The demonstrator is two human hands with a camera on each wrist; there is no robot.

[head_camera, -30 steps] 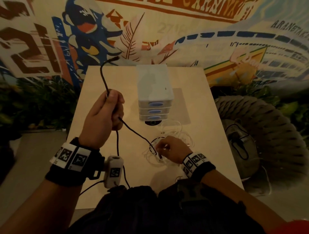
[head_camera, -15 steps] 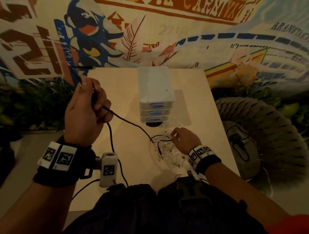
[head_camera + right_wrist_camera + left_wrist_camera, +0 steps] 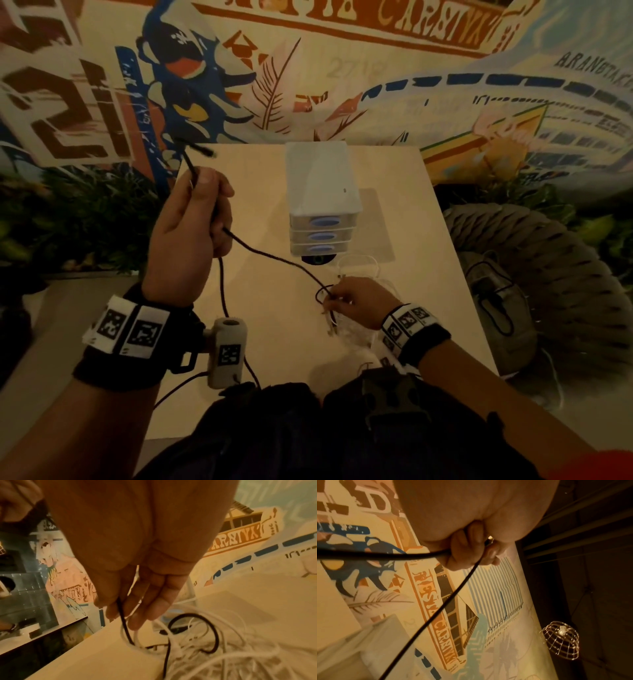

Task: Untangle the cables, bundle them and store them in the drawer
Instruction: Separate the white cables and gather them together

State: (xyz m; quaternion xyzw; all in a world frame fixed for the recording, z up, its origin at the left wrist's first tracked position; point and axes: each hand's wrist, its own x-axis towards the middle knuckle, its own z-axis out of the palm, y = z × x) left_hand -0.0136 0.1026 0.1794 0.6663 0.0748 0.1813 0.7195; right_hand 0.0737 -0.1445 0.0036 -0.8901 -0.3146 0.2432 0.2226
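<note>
The left hand (image 3: 186, 236) grips the black cable (image 3: 274, 259) raised over the table (image 3: 260, 342), the right hand (image 3: 359, 301) pinches it at the white tangle (image 3: 223, 649) — best drawn slowly, loops held down.

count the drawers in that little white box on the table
3, stacked one above another in the front of the drawer unit at the far middle of the table: top drawer, middle drawer, bottom drawer. All look closed; none seems hidden.
</note>
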